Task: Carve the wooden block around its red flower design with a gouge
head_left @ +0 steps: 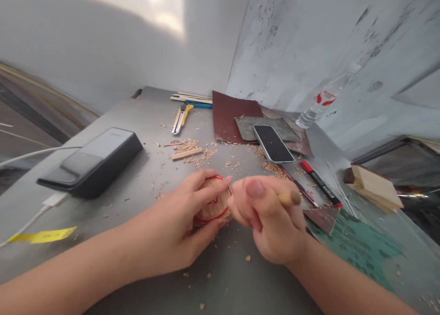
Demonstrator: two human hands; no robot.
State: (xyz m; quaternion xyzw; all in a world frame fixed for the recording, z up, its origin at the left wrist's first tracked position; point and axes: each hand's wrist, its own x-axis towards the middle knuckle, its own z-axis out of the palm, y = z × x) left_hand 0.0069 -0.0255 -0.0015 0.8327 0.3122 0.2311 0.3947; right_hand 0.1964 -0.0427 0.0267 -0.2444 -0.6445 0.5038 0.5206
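A round piece of wood (215, 205) with red lines drawn on its top lies low over the table in the middle of the view. My left hand (192, 209) is closed around its left side, fingers along the far edge and thumb along the near edge. Just right of it, my right hand (271, 209) is a fist wrapped round a wooden-handled tool (291, 198). Only the handle's butt end shows; its working end is hidden behind the fingers. The right knuckles are at the wood's right edge, and whether they touch it I cannot tell.
Wood shavings (192, 148) litter the grey table (137, 241). Beyond lie a yellow utility knife (182, 118), brown sandpaper (233, 116) and a phone (273, 143). A red-black marker (321, 183) is at right, a water bottle (325, 97) behind. A black device (92, 161) with a white cable stands left.
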